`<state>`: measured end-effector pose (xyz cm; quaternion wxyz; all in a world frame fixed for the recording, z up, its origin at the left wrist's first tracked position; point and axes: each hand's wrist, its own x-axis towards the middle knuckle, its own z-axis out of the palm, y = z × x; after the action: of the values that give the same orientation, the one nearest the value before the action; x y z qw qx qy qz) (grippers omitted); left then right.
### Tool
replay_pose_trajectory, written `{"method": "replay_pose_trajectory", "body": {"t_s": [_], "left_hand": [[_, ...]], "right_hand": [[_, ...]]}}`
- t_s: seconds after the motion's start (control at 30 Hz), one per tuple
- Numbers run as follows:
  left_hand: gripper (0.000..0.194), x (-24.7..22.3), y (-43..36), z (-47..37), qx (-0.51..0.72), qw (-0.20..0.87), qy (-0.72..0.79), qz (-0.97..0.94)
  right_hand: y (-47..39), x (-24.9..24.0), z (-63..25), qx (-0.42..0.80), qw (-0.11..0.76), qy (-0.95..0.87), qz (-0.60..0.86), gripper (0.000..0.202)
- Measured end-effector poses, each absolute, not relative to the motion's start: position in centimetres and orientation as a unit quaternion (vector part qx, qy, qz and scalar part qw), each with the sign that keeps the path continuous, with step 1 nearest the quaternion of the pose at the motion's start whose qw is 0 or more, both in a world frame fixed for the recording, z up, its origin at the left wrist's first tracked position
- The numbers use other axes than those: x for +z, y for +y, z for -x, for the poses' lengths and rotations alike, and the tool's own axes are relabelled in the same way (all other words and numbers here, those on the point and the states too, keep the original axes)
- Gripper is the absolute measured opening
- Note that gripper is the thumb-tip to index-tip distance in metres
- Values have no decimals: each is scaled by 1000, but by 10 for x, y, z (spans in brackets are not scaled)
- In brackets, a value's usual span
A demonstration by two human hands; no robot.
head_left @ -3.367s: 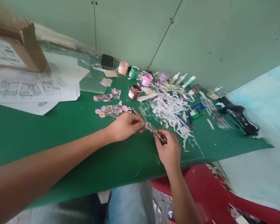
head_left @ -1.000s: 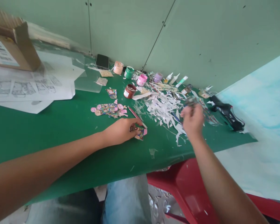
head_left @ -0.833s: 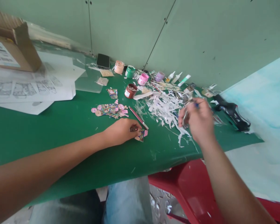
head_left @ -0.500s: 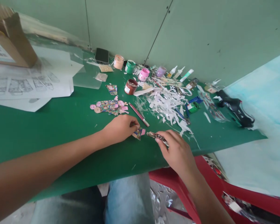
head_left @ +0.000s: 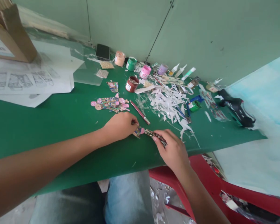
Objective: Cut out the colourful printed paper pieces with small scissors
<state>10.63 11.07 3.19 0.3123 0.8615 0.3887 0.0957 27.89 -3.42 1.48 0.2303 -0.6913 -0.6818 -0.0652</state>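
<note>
My left hand pinches a small colourful printed cut-out with a pink tab, low over the green tabletop. My fingers cover part of it. In my right hand is a shiny metal plier-like tool, fingers wrapped round its handles. Its tip meets the pink tab; whether the jaws are around the tab or only touching it I cannot tell. Beyond my left hand lies a pile of similar cut-outs, with one separate printed piece behind it. A dark pink pen rests just beyond both hands.
White paper scraps spread across the right middle. Open paint jars, including a dark red jar, stand towards the wall. Drawn sheets and a cardboard box occupy the left. A black strap-like object lies right; a red chair is below.
My right hand has moved slightly left, bringing the metal tool's tip from a small gap up to the cut-out's pink tab. My left hand keeps its pinch. The view has shifted slightly.
</note>
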Motion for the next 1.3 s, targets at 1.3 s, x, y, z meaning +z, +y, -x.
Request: {"method": "replay_pose_trajectory", "body": {"t_s": [1.3], "left_hand": [[27, 32, 106, -107, 98, 288, 381, -873]], "right_hand": [[-37, 18, -273, -88, 199, -700, 680, 22]]}}
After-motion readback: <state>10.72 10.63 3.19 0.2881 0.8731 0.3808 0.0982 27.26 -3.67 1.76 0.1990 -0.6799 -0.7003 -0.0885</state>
